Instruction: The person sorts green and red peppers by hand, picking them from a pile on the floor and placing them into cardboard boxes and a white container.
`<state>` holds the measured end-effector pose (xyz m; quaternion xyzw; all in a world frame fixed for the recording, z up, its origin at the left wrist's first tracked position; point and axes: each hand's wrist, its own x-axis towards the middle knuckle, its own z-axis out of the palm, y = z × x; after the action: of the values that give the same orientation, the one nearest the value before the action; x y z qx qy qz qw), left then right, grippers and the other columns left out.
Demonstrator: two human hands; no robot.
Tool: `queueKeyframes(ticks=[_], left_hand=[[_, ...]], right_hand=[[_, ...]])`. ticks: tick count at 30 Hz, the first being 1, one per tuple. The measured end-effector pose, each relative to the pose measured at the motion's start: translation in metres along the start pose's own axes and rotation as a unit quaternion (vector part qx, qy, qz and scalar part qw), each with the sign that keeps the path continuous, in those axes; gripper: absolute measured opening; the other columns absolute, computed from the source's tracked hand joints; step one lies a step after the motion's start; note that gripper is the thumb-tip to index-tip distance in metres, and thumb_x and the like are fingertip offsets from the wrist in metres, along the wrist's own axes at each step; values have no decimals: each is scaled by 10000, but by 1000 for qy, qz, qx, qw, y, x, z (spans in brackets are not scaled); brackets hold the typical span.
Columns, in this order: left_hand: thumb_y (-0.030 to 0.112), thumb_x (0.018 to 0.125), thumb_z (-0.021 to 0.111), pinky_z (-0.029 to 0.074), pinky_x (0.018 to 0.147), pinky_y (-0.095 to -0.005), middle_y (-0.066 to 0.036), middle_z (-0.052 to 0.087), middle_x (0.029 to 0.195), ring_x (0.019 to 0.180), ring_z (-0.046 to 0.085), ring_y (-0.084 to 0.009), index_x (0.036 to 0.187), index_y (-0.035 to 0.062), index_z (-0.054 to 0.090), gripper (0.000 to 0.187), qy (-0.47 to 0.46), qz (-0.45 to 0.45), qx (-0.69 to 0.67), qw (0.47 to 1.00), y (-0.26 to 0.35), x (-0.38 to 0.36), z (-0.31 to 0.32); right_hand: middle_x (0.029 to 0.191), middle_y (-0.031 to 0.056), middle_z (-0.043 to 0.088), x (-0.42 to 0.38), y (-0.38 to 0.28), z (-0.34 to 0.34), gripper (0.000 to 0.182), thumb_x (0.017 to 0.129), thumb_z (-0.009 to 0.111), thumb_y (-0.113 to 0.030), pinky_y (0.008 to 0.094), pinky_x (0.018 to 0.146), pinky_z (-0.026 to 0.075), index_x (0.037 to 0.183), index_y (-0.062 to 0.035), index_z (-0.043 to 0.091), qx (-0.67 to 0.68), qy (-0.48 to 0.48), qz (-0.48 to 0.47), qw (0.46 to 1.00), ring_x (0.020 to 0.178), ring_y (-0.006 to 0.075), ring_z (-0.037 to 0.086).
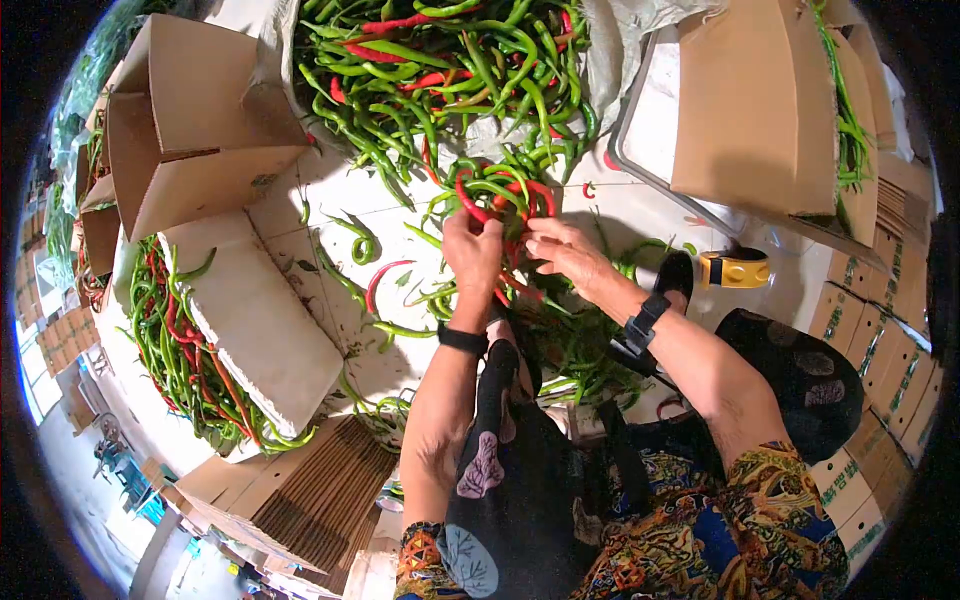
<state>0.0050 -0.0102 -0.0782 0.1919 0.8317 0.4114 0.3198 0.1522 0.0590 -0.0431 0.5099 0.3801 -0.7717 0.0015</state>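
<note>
My left hand (pixel 473 258) is closed, with a curved red chili pepper (pixel 469 200) rising from its thumb and fingers. Close beside it on the right, my right hand (pixel 575 262) has its fingers curled at more red chili peppers (pixel 541 198); its fingertips are partly hidden against them. Beneath both hands lies a loose heap of green chili peppers (pixel 497 187) mixed with red ones. Just beyond, a large pale sack (pixel 622 50) lies open, full of green and red chilies that spill from its mouth onto the floor.
A white foam box (pixel 265 310) of chilies stands at left, below an open cardboard box (pixel 215 185). Flattened cardboard (pixel 320 500) is stacked lower left. At right are another carton (pixel 755 110), a yellow object (pixel 735 269) and stacked boxes (pixel 880 340). Stray chilies lie on the pale floor.
</note>
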Motion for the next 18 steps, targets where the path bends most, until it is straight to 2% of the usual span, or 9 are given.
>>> queueKeyframes(ticks=[1,4,8,10,11,14,15,16,18], left_hand=[[80,804,617,463,766,-303,-72,658,916,859,576,-138,975,-22,626,200,-52,-40,-77,995,6,1,-11],[45,834,580,448,829,-293,-50,652,929,888,581,-139,974,2,631,155,-128,-76,-306,940,26,-13,-36],[26,865,569,424,842,-264,-26,640,989,907,560,-121,1033,25,618,175,-159,-97,-422,887,19,-31,-43],[34,878,579,444,848,-291,-38,642,1018,932,572,-138,1057,22,620,183,-166,-90,-389,902,18,-36,-50],[35,880,581,450,842,-298,-38,642,1022,923,575,-145,1055,22,622,180,-164,-86,-360,914,23,-39,-54],[67,906,593,458,867,-291,-70,624,1056,949,580,-150,1116,-12,581,225,-175,-3,-229,958,33,-43,-62],[82,909,595,463,856,-287,-70,625,1044,939,580,-146,1118,-17,578,231,-162,52,-182,968,35,-45,-62],[96,913,598,467,845,-283,-71,627,1033,929,581,-141,1120,-22,576,239,-149,106,-136,974,39,-48,-62],[104,932,571,464,802,-257,-67,639,996,896,573,-114,1128,-29,569,237,-138,80,-147,976,53,-57,-62]], right_hand=[[1247,136,550,0,-5,1,520,895,607,-239,350,829,480,1342,-42,431,7,0,-2,1000,1087,209,551],[1238,125,564,-9,-18,4,456,918,569,-254,316,872,453,1307,-28,491,-20,-20,11,1000,1104,195,552],[1186,87,592,-21,-24,12,411,927,560,-241,310,876,456,1274,-23,526,-31,-68,-60,995,1084,170,562],[1170,70,596,-23,-29,21,406,926,565,-244,308,879,456,1268,-27,532,-54,-66,-91,992,1069,153,561],[1017,39,616,-22,-35,25,369,893,625,-235,241,759,479,1192,-23,584,-129,-41,-102,986,919,88,559],[983,32,610,-26,-49,39,371,858,670,-236,245,699,475,1146,-12,603,-66,-41,-134,988,854,93,560],[988,49,612,-25,-54,43,390,831,700,-242,263,677,476,1122,1,609,-203,3,-246,948,823,108,568],[1017,74,611,-21,-53,47,383,826,703,-224,274,683,480,1115,10,610,-112,-22,-228,967,825,120,581],[1024,63,607,-20,-56,45,350,850,685,-211,271,715,483,1115,7,616,-199,-5,-297,934,857,110,582]])
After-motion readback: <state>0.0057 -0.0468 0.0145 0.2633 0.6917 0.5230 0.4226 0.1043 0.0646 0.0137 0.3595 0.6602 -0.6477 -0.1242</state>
